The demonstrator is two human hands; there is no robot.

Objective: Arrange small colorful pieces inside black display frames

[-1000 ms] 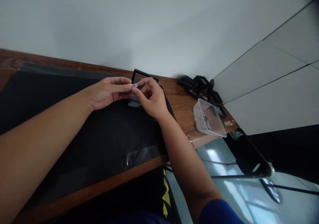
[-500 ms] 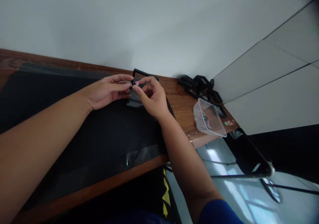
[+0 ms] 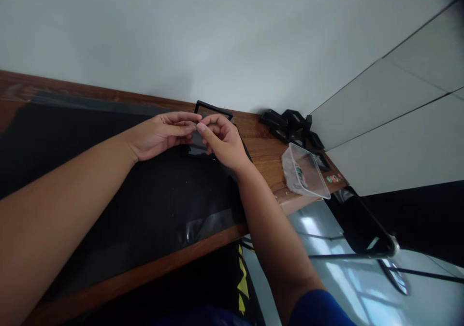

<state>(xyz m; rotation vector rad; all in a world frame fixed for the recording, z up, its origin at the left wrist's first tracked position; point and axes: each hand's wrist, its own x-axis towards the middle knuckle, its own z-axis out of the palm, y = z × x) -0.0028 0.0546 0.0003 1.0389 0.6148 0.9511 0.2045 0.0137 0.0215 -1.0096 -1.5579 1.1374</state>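
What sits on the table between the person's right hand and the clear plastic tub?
Head view: only the black mat edge, then bare wooden table, lie between the right hand and the clear tub.

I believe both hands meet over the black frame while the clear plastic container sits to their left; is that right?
Not quite: in the head view the clear plastic container sits to their right, on the wooden table. The left hand and right hand do meet over the black frame.
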